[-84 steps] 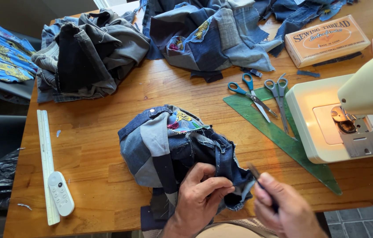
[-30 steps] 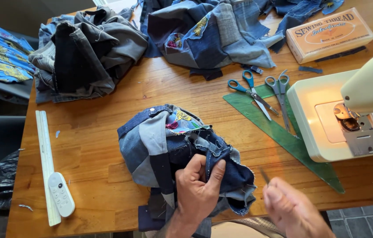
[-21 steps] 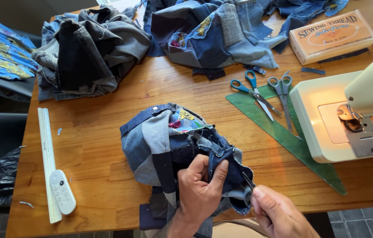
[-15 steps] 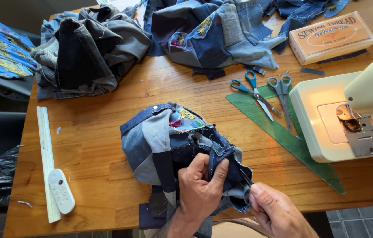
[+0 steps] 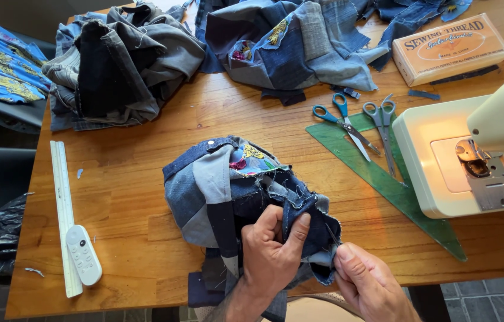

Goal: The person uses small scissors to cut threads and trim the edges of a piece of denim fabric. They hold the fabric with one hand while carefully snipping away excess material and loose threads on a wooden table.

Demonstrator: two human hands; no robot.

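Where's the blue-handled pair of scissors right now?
In the head view, the blue-handled scissors lie on the wooden table, upper right of centre, partly on the green set square, just left of the grey-handled scissors.

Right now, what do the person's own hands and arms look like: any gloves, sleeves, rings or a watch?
Both hands are bare, with no gloves. The left hand shows no ring on the visible fingers, and the bit of forearm below it has no sleeve or watch in view. The right hand is also ungloved, with no ring seen; its wrist is cut off by the frame edge, so a watch cannot be ruled out there.
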